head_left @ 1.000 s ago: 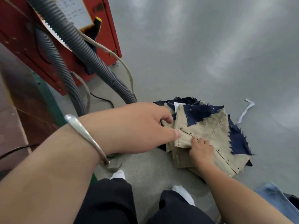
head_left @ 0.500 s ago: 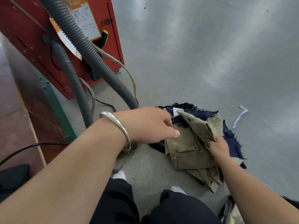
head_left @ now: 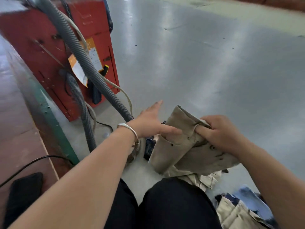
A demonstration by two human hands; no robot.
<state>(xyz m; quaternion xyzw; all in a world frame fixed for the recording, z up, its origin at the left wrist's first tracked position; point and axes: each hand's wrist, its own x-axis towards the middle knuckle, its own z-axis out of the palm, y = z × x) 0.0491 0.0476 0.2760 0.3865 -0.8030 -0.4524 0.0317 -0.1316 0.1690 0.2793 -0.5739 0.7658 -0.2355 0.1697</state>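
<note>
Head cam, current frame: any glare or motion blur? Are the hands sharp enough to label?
Head view: broad glare streaks on the grey floor; red machine smeared at upper left; left hand slightly blurred at its tips; right hand and khaki cloth sharp; wide-angle lens bends the edges.

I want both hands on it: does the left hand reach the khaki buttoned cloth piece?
Likely yes: the open left hand touches the khaki buttoned cloth piece, which the right hand grips; nothing lies between.

A glossy grey floor [head_left: 206, 63] reflects light; a red cabinet [head_left: 41, 52] with grey hoses [head_left: 79, 52] stands left.
</note>
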